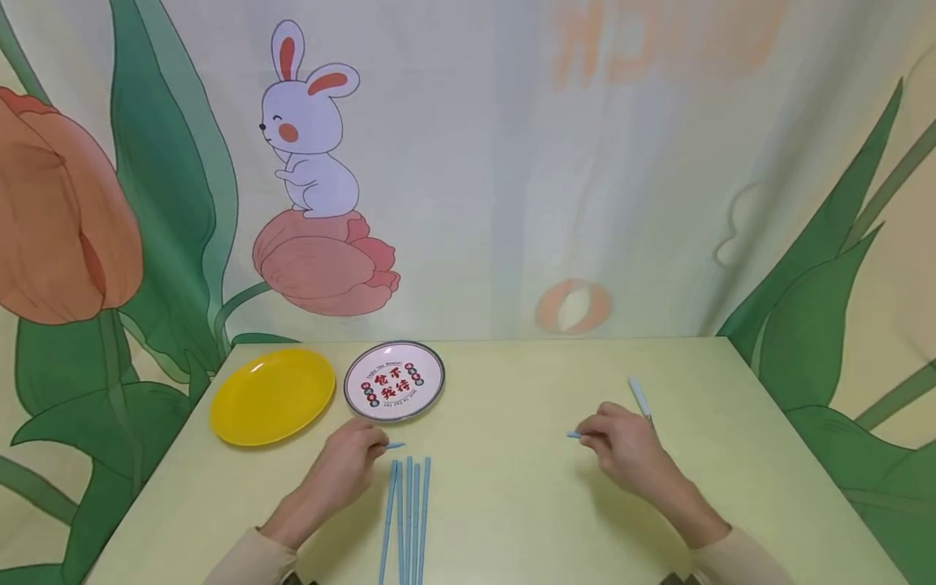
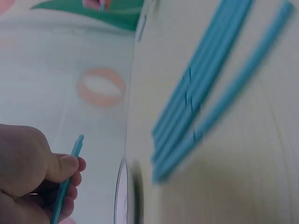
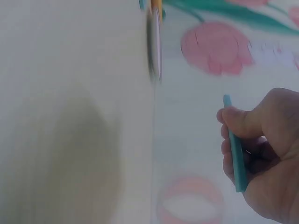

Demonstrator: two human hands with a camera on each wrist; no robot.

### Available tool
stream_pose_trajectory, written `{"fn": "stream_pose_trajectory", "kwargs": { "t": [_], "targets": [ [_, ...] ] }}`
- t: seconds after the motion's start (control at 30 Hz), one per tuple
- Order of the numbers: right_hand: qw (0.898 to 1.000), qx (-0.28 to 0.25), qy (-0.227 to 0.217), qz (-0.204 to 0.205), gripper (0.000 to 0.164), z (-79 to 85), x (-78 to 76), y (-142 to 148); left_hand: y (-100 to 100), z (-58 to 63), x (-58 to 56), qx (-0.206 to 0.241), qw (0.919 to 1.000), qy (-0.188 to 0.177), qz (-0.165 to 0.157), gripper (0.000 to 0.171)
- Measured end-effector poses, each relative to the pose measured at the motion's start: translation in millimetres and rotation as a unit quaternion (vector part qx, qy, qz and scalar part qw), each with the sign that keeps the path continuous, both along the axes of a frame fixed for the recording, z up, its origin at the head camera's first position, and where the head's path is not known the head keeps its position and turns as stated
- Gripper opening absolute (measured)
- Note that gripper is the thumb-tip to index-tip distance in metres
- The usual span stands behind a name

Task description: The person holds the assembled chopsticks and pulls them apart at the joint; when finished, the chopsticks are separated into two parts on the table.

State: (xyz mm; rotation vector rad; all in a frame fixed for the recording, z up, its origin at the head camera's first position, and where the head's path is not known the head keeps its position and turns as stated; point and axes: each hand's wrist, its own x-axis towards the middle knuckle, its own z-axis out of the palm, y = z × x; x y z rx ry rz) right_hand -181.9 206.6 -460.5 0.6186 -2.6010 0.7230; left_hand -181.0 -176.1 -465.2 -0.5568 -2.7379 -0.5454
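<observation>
My left hand (image 1: 349, 457) pinches a short blue stick piece (image 2: 77, 147) with a narrower tip, held above the table near the small plate. Across the table, my right hand (image 1: 621, 445) grips another short blue stick piece (image 3: 237, 161) between thumb and curled fingers. The two hands are well apart. Several long blue sticks (image 1: 409, 512) lie side by side just right of my left forearm. Thin joint lines cross them in the left wrist view, where one stick is angled away from the others.
A yellow plate (image 1: 272, 398) stands at the back left, beside a white plate (image 1: 366, 382) with a dark rim and red characters. A slim pale-blue object (image 1: 639, 396) lies just behind my right hand. The printed curtain (image 1: 468, 203) hangs along the table's back edge.
</observation>
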Motion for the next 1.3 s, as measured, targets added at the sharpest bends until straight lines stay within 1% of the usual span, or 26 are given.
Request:
{"fn": "stream_pose_trajectory", "kwargs": {
  "t": [0.03,0.1,0.13,0.17,0.27,0.33,0.43,0.53,0.8,0.97,1.07,1.3],
  "targets": [
    [0.999,-0.001,-0.011,0.032,0.010,-0.4,-0.5,-2.3,2.7,1.9,-0.6,0.007,0.9998,0.002,-0.020,0.009],
    [0.996,-0.004,-0.024,0.085,0.010,-2.1,-1.0,-8.6,9.4,1.6,-2.8,0.022,0.9973,0.011,-0.069,0.007],
    [0.995,-0.007,-0.033,0.095,0.010,-3.3,-0.5,-10.9,12.6,1.0,-2.8,0.024,0.9962,0.017,-0.081,0.007],
    [0.994,-0.013,-0.039,0.098,0.010,-4.2,0.4,-12.6,15.2,0.4,-1.9,0.026,0.9958,0.022,-0.085,0.007],
    [0.995,-0.022,-0.048,0.088,0.013,-5.3,3.0,-14.7,21.1,-1.5,0.6,0.031,0.9964,0.027,-0.075,0.008],
    [0.994,-0.018,-0.055,0.091,0.012,-5.1,3.8,-15.4,23.7,-2.2,1.5,0.030,0.9965,0.027,-0.073,0.008],
    [0.993,-0.010,-0.054,0.106,0.011,-4.2,4.8,-16.3,27.1,-2.3,1.8,0.028,0.9954,0.030,-0.087,0.007],
    [0.993,-0.008,-0.044,0.110,0.012,-3.1,5.8,-16.8,29.9,-1.8,1.6,0.028,0.9944,0.035,-0.096,0.006],
    [0.993,0.004,-0.030,0.115,0.015,-1.4,4.7,-17.2,37.2,-1.0,-1.5,0.021,0.9931,0.055,-0.102,0.005],
    [0.992,0.016,-0.026,0.120,0.015,2.6,4.0,-18.3,41.6,0.9,-3.5,0.020,0.9924,0.064,-0.104,0.006],
    [0.992,0.021,-0.029,0.122,0.014,5.1,5.2,-18.7,44.3,1.5,-4.0,0.020,0.9925,0.059,-0.105,0.007],
    [0.992,0.027,-0.030,0.122,0.015,7.0,8.5,-18.0,50.6,3.3,-6.0,0.013,0.9932,0.036,-0.110,0.009]
  ]
}}
